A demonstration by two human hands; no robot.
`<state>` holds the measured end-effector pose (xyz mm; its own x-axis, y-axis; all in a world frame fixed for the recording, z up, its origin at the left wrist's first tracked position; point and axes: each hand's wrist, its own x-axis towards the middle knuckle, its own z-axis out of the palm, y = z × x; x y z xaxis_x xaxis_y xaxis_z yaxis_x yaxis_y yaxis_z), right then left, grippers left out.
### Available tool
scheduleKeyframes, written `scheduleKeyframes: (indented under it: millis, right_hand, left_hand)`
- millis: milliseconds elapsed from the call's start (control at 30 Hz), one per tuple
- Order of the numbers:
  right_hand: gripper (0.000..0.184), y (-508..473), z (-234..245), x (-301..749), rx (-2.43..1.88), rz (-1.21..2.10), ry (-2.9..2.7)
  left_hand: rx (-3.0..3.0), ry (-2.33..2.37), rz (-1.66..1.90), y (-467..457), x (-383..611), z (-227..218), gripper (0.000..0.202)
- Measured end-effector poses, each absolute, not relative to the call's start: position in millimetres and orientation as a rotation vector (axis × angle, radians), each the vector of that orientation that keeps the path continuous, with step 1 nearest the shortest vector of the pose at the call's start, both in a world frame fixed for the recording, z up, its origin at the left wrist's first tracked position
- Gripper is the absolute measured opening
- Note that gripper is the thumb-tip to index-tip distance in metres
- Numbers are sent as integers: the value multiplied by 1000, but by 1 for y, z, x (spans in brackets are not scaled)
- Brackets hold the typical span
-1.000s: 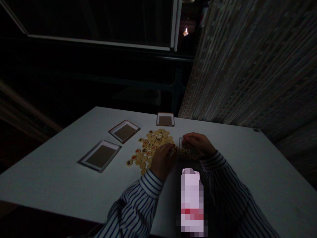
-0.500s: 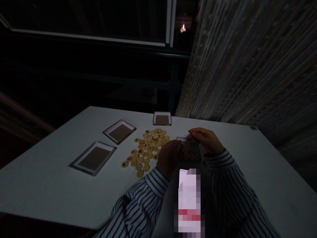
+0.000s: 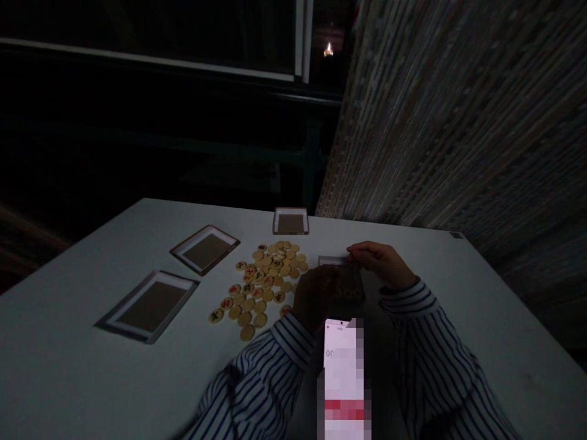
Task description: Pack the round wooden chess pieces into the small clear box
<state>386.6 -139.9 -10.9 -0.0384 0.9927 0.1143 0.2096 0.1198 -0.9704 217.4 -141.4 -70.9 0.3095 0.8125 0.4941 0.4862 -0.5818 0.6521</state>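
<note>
Low over a shallow frame-like box, my left hand curls its fingers, dark and mostly hidden behind its back. What those fingers hold, if anything, does not show. A few round wooden pieces lie inside this box. At its far right corner, my right hand has its thumb and fingers pressed together; anything between them is too small or dim to make out. Left of my hands spreads a loose pile of round Chinese chess pieces, some marked in red or black, others blank on top.
Three similar shallow boxes, one at the left, one behind it and one at the back, stand on the white table. A lit phone lies between my forearms. A string curtain hangs behind.
My left hand has shifted its fingers slightly over the box, and my right hand stays near the far corner. The whole view has turned a little to the right.
</note>
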Motion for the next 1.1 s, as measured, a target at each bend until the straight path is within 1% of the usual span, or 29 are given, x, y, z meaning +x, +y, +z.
scheduleKeyframes:
  millis: [400,600,933,1100]
  right_hand:
    - [24,-135,-25,396,-1330,904,-1665]
    - [21,-135,-24,394,-1349,844,-1790]
    - [23,-136,-30,394,-1307,911,-1889]
    - [21,-135,-32,394,-1297,944,-1920]
  left_hand:
    - [2125,1296,1042,-143,215,-71,23]
    - [2063,1347,1038,-145,216,-69,23]
    - [2037,1295,1071,-147,216,-63,19]
    - [2033,1318,1061,-146,216,-62,18]
